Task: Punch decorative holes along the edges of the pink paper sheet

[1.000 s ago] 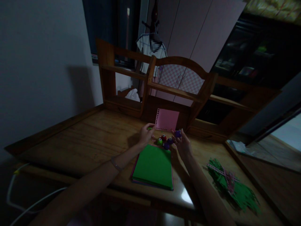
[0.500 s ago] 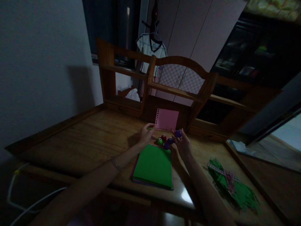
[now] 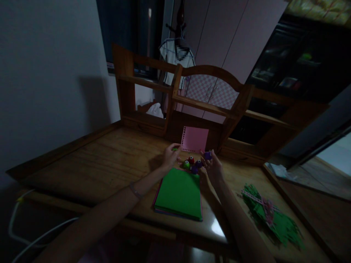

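Note:
My left hand (image 3: 170,156) is closed, with a small green thing (image 3: 174,149) showing between its fingers; most of it is hidden. In my right hand (image 3: 214,167) a small round purple toy (image 3: 207,155) is pinched between thumb and fingers. Between the hands, small round toys with white eye-like spots sit close together on the table: a red one (image 3: 191,159), a green one (image 3: 186,164) and two purple ones (image 3: 199,163). Just in front of them lies a stack of coloured sheets with a green sheet (image 3: 179,193) on top.
A pink sheet with punched holes (image 3: 194,138) leans at the back of the wooden table (image 3: 115,160), against the wooden shelf unit (image 3: 203,104). Shredded green paper (image 3: 274,215) with pink strips lies at the right. A white cable (image 3: 16,233) hangs at the lower left.

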